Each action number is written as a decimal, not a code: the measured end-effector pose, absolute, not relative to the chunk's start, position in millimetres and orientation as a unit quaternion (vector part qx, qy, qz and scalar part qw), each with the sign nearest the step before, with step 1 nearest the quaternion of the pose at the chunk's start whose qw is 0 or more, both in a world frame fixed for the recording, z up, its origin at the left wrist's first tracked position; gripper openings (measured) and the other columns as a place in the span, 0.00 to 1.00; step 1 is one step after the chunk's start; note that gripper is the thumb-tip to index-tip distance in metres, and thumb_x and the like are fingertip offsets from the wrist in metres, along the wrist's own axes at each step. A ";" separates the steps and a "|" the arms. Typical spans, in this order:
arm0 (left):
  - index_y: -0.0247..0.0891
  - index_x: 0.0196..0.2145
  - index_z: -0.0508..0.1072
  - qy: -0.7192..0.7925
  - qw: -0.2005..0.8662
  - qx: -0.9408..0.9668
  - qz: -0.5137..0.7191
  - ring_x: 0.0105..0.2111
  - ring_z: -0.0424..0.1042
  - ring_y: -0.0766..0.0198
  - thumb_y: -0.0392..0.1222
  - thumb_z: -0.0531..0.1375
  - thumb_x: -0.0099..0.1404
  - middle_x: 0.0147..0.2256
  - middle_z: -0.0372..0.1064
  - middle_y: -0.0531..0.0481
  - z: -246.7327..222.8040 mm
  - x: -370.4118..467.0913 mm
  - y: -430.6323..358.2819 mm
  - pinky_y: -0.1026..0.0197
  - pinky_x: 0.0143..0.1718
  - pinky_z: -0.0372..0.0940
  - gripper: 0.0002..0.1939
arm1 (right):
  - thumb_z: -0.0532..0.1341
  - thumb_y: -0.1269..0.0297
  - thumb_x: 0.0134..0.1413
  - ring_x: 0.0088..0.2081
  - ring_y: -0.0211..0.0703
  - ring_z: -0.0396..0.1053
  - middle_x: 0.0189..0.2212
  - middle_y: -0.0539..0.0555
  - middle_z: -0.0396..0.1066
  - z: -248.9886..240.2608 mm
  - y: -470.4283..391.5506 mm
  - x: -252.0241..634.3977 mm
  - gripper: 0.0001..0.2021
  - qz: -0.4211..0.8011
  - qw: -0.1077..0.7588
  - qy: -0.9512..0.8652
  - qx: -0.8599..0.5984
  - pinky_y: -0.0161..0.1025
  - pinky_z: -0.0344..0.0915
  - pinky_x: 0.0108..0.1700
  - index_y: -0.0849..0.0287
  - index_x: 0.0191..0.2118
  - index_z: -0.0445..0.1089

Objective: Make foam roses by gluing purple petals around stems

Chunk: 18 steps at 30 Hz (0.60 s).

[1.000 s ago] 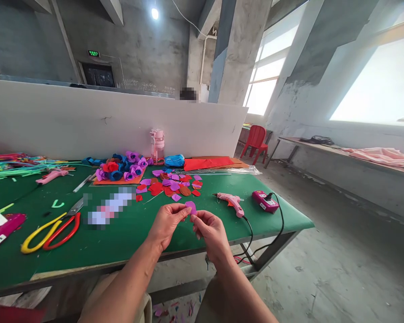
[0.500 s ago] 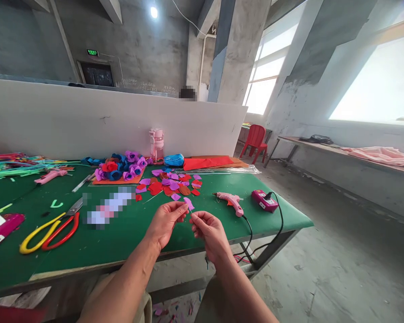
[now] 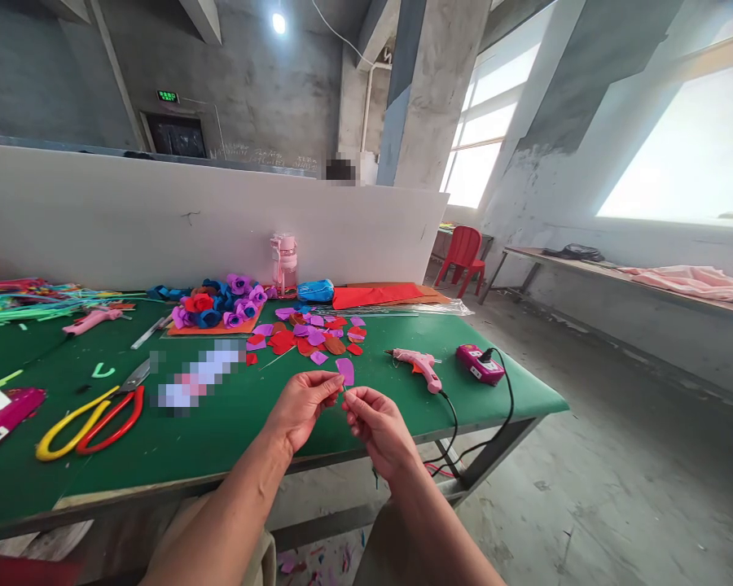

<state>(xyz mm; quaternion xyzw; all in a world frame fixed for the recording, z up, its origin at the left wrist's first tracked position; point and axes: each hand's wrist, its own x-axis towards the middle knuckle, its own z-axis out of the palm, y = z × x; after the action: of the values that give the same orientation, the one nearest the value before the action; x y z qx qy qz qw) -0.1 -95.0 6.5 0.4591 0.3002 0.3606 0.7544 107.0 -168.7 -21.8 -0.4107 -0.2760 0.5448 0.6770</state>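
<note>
While right grip (image 3: 375,423) seemingly holds stem (image 3: 344,389), purple petal (image 3: 345,371) juts above left grip (image 3: 305,404).

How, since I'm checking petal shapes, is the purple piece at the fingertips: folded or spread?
Spread: the purple piece shows a broad face at the left hand and right hand, no fold visible. Slight edge curl: cannot tell.

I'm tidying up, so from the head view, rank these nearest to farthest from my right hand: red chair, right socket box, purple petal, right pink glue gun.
1. Purple petal: just ahead of your right hand.
2. Pink glue gun: right of that hand.
3. Socket box: farther right.
4. Red chair: right background.
</note>
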 end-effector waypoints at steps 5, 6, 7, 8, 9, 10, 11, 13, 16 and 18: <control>0.33 0.21 0.75 0.276 0.778 0.436 0.359 0.22 0.63 0.71 0.41 0.71 0.40 0.20 0.67 0.51 7.1 -1.1 -93.8 0.66 0.28 0.59 0.12 | 0.70 0.62 0.38 0.20 0.26 0.57 0.23 0.48 0.66 -19.9 -169.5 107.9 0.12 0.600 0.670 -0.244 -0.363 0.24 0.54 0.20 0.62 0.27 0.70; 0.33 0.21 0.75 0.272 0.781 0.434 0.357 0.22 0.63 0.71 0.41 0.71 0.40 0.20 0.67 0.51 7.2 -1.4 -93.5 0.66 0.28 0.59 0.12 | 0.70 0.62 0.37 0.20 0.26 0.57 0.23 0.48 0.66 -19.2 -169.8 108.2 0.12 0.607 0.669 -0.239 -0.356 0.24 0.53 0.20 0.63 0.27 0.70; 0.33 0.21 0.75 0.269 0.783 0.433 0.356 0.22 0.63 0.71 0.41 0.71 0.40 0.20 0.67 0.52 7.1 -1.7 -93.2 0.66 0.28 0.59 0.11 | 0.70 0.63 0.37 0.20 0.25 0.57 0.23 0.48 0.66 -18.6 -170.1 108.5 0.12 0.612 0.668 -0.236 -0.351 0.24 0.53 0.19 0.63 0.26 0.70; 0.33 0.21 0.75 0.265 0.785 0.433 0.356 0.23 0.63 0.72 0.41 0.71 0.41 0.20 0.67 0.52 6.9 -2.0 -93.0 0.67 0.28 0.59 0.11 | 0.70 0.63 0.37 0.20 0.25 0.57 0.23 0.48 0.65 -18.1 -170.4 108.8 0.12 0.616 0.668 -0.235 -0.346 0.24 0.53 0.19 0.63 0.26 0.69; 0.33 0.21 0.75 0.262 0.785 0.434 0.356 0.23 0.63 0.72 0.41 0.71 0.41 0.20 0.67 0.52 6.6 -2.3 -92.8 0.67 0.28 0.59 0.11 | 0.70 0.63 0.37 0.20 0.25 0.57 0.22 0.48 0.65 -17.5 -170.6 109.2 0.12 0.619 0.667 -0.234 -0.342 0.23 0.53 0.19 0.63 0.26 0.69; 0.33 0.22 0.75 0.259 0.783 0.437 0.358 0.23 0.62 0.72 0.41 0.71 0.41 0.20 0.67 0.52 6.2 -2.6 -92.6 0.67 0.28 0.58 0.11 | 0.70 0.63 0.37 0.20 0.25 0.56 0.22 0.47 0.65 -17.0 -170.9 109.4 0.12 0.621 0.666 -0.234 -0.340 0.23 0.53 0.19 0.63 0.26 0.69; 0.33 0.22 0.75 0.255 0.781 0.441 0.360 0.23 0.62 0.72 0.40 0.71 0.42 0.21 0.67 0.52 5.8 -2.8 -92.5 0.67 0.28 0.58 0.11 | 0.70 0.63 0.37 0.20 0.25 0.56 0.22 0.47 0.65 -16.6 -171.2 109.6 0.12 0.622 0.665 -0.235 -0.340 0.23 0.53 0.19 0.63 0.26 0.69; 0.33 0.22 0.75 0.249 0.775 0.451 0.366 0.23 0.61 0.72 0.40 0.70 0.42 0.21 0.66 0.52 5.1 -2.9 -92.6 0.67 0.28 0.58 0.10 | 0.70 0.63 0.38 0.20 0.25 0.56 0.22 0.47 0.65 -15.7 -171.5 109.9 0.12 0.621 0.663 -0.239 -0.344 0.24 0.52 0.19 0.63 0.26 0.69; 0.34 0.21 0.75 0.248 0.769 0.458 0.372 0.23 0.61 0.72 0.41 0.70 0.43 0.21 0.66 0.53 5.1 -2.0 -93.6 0.67 0.28 0.58 0.10 | 0.70 0.63 0.38 0.19 0.25 0.55 0.22 0.47 0.64 -14.9 -171.3 110.2 0.12 0.621 0.659 -0.241 -0.348 0.24 0.52 0.19 0.62 0.26 0.68; 0.34 0.21 0.74 0.249 0.768 0.455 0.376 0.23 0.61 0.72 0.41 0.70 0.43 0.20 0.66 0.53 5.9 -0.7 -94.8 0.67 0.28 0.57 0.10 | 0.70 0.63 0.37 0.19 0.25 0.55 0.22 0.47 0.64 -15.0 -170.7 110.4 0.12 0.624 0.658 -0.242 -0.346 0.24 0.51 0.19 0.62 0.26 0.68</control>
<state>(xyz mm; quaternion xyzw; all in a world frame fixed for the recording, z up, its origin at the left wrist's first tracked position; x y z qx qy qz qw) -0.7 -94.8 5.9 0.4545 0.2491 0.3763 0.7680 110.4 -170.7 -15.0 -0.3456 -0.2419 0.6240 0.6577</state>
